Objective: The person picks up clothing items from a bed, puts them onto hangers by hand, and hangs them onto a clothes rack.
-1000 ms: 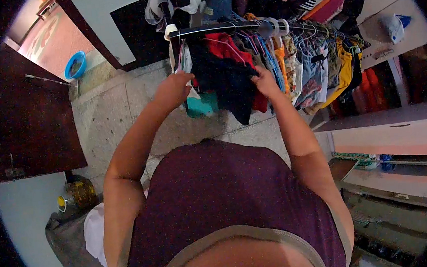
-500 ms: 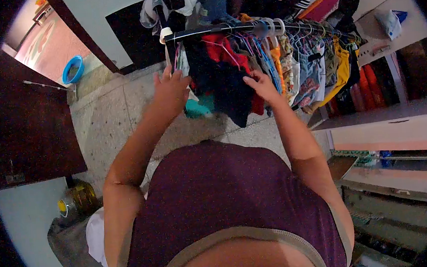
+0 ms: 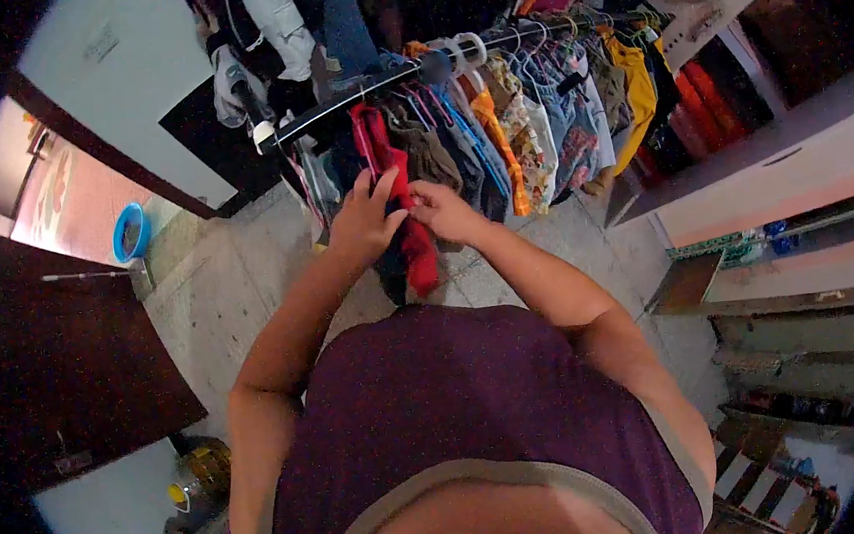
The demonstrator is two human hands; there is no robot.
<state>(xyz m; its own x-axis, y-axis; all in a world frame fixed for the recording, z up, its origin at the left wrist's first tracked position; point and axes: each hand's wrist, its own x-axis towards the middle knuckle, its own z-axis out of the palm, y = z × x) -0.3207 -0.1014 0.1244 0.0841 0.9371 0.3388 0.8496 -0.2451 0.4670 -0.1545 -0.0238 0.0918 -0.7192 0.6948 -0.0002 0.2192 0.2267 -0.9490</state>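
A red garment (image 3: 420, 257) hangs on a pink hanger from the black clothes rail (image 3: 320, 115). My left hand (image 3: 368, 214) is at its left side, fingers bent against the red cloth. On its right side my right hand (image 3: 443, 211) pinches the edge of the same garment. Dark clothing hangs just left of and behind the red one, partly hidden by my left hand. Right of my hands hang brown-grey trousers (image 3: 426, 147), blue hangers, an orange garment (image 3: 489, 122) and a yellow garment (image 3: 634, 90).
A blue basin (image 3: 130, 232) stands by the doorway at the left. A dark wooden door (image 3: 84, 364) is on the left, with a large bottle (image 3: 202, 472) below it. Open shelving (image 3: 801, 298) is at the right, and more clothes hang behind the rail.
The view has turned, and the rail now slants. Both hands have come close together at the red garment. The black garment that was spread between them has moved to the left, behind my left hand.
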